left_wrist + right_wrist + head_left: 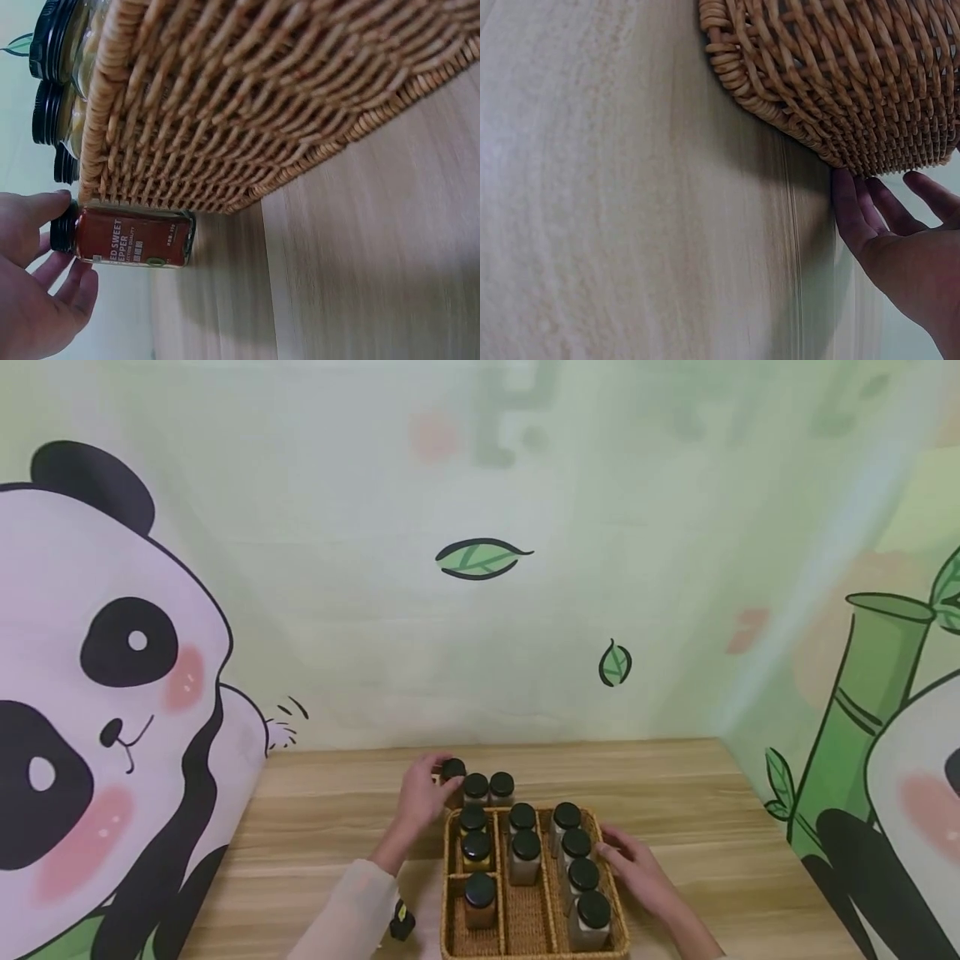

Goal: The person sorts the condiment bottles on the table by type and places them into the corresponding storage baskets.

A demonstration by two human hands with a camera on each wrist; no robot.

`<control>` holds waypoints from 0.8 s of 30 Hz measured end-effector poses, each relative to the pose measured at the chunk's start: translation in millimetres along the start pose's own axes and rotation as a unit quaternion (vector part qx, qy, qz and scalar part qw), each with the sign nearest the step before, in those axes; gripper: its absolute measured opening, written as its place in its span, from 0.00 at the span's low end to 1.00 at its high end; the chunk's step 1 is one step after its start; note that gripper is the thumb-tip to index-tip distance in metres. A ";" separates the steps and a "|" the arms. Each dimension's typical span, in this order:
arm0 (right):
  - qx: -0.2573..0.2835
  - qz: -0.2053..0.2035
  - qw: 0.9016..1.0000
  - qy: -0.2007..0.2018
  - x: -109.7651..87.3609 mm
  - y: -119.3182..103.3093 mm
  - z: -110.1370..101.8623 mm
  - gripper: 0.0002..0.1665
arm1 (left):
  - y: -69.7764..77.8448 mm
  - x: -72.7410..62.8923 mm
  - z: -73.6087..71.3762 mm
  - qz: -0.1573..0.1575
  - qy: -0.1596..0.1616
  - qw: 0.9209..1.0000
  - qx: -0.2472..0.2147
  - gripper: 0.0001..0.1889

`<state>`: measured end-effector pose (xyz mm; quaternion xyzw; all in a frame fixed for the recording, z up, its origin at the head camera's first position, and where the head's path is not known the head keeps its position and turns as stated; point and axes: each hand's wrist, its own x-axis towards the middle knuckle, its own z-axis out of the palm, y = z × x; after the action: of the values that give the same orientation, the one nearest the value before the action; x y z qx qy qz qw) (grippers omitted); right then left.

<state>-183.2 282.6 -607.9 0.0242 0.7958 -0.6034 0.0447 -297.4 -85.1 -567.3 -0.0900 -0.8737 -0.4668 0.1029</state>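
Observation:
My left hand (422, 792) is at the far left corner of a wicker basket (529, 910). Its thumb and fingers hold a spice jar (135, 236) by the black lid; the label reads "sweet pepper" and the contents are red. In the left wrist view this jar stands upright on the table, close beside the basket's woven wall. My right hand (636, 867) rests its fairly straight fingertips against the basket's right side, as the right wrist view (900, 232) also shows. Black-lidded jars (525, 858) stand inside the basket's compartments, several of them in a row along the right.
Two more black-lidded jars (502, 788) stand behind the basket, right of the held one. A small black object (402, 922) shows beside the left sleeve. The wooden table (322, 827) ends at a wall cloth (360, 610) printed with pandas and leaves.

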 end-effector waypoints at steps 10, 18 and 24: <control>0.000 -0.011 1.000 -0.001 -1.3 2.7 -2.9 0.31 | -9.6 -10.5 -21.1 0.034 0.050 0.998 0.011 0.21; -0.015 -0.012 1.000 -0.007 -1.7 1.3 -1.5 0.32 | 27.0 -31.2 -82.5 0.082 0.022 0.996 0.027 0.23; -0.012 -0.014 1.000 -0.010 -4.0 0.3 1.0 0.31 | 66.8 -56.0 -124.2 0.137 -0.025 0.990 0.026 0.23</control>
<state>-179.2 281.8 -608.1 0.0068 0.8025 -0.5949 0.0445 -214.7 -155.6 -461.3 -0.2178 -0.8672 -0.4231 0.1468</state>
